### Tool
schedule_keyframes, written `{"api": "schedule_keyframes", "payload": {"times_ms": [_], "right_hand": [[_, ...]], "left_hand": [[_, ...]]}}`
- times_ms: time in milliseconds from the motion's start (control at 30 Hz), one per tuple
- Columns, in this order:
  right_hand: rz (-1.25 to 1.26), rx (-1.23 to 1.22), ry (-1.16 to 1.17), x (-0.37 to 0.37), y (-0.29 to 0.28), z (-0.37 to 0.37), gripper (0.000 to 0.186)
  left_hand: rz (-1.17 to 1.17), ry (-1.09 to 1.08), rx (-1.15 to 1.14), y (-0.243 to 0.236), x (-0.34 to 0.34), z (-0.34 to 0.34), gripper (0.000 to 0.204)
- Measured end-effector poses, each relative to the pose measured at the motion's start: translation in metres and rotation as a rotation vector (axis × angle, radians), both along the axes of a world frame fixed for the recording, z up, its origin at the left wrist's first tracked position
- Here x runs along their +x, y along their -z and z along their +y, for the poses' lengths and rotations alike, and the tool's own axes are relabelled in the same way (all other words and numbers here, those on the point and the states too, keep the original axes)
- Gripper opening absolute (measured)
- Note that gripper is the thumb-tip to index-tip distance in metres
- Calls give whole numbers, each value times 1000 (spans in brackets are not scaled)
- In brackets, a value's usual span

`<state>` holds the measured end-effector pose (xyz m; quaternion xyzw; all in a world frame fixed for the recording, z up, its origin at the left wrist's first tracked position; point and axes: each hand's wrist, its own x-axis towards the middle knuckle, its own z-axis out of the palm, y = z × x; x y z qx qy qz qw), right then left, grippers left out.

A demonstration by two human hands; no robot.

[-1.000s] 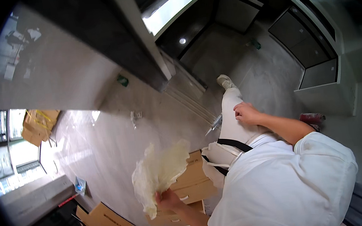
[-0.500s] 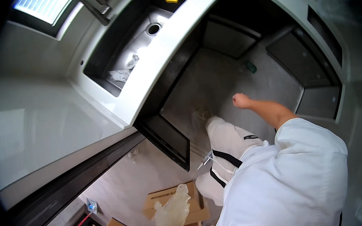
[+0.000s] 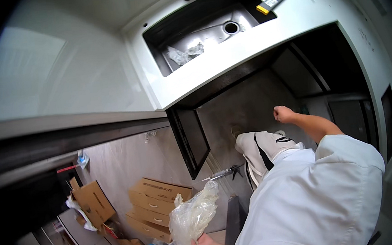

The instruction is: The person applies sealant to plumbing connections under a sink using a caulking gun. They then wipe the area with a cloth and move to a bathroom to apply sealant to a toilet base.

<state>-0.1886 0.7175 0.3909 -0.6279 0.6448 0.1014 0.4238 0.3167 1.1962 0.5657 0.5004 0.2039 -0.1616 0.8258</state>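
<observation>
- A crumpled translucent plastic film (image 3: 194,216) is being held out to the left of the white-shirted torso (image 3: 309,196); whether it is a bag or a loose sheet cannot be told.
- Its near end is being pinched by the left hand (image 3: 203,243), thumb against fingers; most of it is being carried forward of the grip.
- The long axis is being slanted away from the body, tipped somewhat rightward.
- The right hand (image 3: 283,114) is being held well apart, ahead and right, below the front edge of the bench (image 3: 245,48) in view; its fingers are being curled in, nothing seen in them.
- From the right hand, the film is being sighted back and left; the left, touching it, is nearer.
- Stacked cardboard boxes (image 3: 152,204) are being partly hidden by the film; contact cannot be told.
- A caulking gun (image 3: 225,172) is being seen between the hands, near the film's far end.
</observation>
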Motion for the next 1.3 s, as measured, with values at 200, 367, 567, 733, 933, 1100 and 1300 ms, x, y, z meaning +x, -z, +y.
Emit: {"api": "schedule_keyframes", "payload": {"times_ms": [200, 367, 567, 733, 933, 1100, 1300], "right_hand": [[-1, -98, -156, -13, -39, -67, 22], [-79, -106, -181, -16, -43, -113, 16], [-277, 155, -371, 58, -122, -145, 24], [-422, 231, -531, 74, -137, -196, 18], [-733, 183, -546, 112, -194, -291, 13], [-539, -73, -390, 166, -176, -410, 13], [-88, -243, -626, 258, -46, -483, 43]], "left_hand": [[111, -118, -85, 96, -99, 12, 69], [171, -140, -183, 128, -186, -42, 71], [394, -257, -127, 160, -234, -70, 68], [522, -390, 17, 146, -252, -129, 66], [538, -462, 75, 152, -291, -148, 61], [558, -482, 115, 138, -306, -163, 60], [497, -551, 149, 114, -301, -196, 64]]}}
